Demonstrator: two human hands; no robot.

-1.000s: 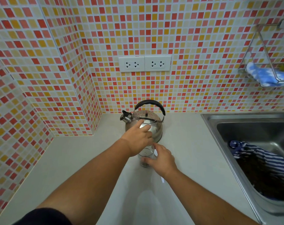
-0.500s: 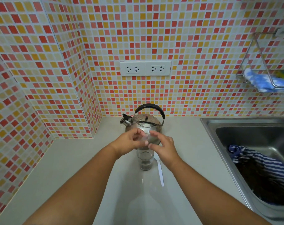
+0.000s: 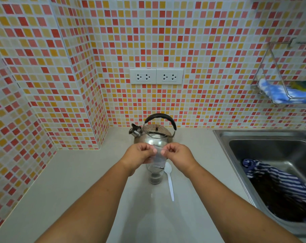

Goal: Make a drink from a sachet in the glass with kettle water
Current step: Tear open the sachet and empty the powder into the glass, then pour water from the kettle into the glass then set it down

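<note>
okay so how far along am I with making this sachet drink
Done: dark powder already sits at the bottom of the glass. In hand: the left hand and right hand both pinch the clear sachet above it. Left: pour from the kettle, then stir with the white spoon, which lies untouched.

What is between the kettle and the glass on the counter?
In the head view, both hands, left and right, hold the sachet between the kettle and the glass. Any counter there is hidden.
</note>
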